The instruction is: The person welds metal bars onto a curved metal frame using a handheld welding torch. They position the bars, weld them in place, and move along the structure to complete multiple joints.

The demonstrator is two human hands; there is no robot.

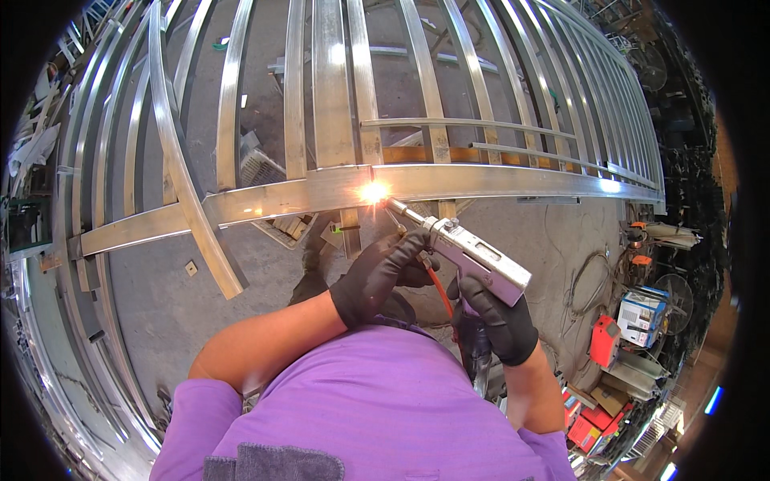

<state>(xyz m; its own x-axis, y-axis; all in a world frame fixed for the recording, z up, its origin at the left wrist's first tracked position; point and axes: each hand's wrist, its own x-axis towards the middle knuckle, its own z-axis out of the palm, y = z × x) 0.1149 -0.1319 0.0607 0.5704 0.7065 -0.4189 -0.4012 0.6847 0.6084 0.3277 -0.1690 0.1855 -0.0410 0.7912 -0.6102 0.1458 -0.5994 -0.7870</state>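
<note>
A silver hand-held welding gun (481, 258) points up and left, with its narrow nozzle close to a metal cross tube (497, 183). At the nozzle's tip a bright orange-white glare (374, 192) hides the spot on the tube. My right hand (503, 322), in a black glove, is closed around the gun's grip. My left hand (375, 276), also gloved in black, is closed at the gun's front end, beside a thin feed rod; its fingertips are partly hidden. An orange-red hose (440, 293) runs down between my hands.
Long parallel metal tubes (329, 80) form a frame beyond the cross tube. A loose curved-looking strip (172, 136) lies across it at left. On the floor at right are coiled cable (589, 280), a red box (605, 341) and a blue-and-white machine (643, 315).
</note>
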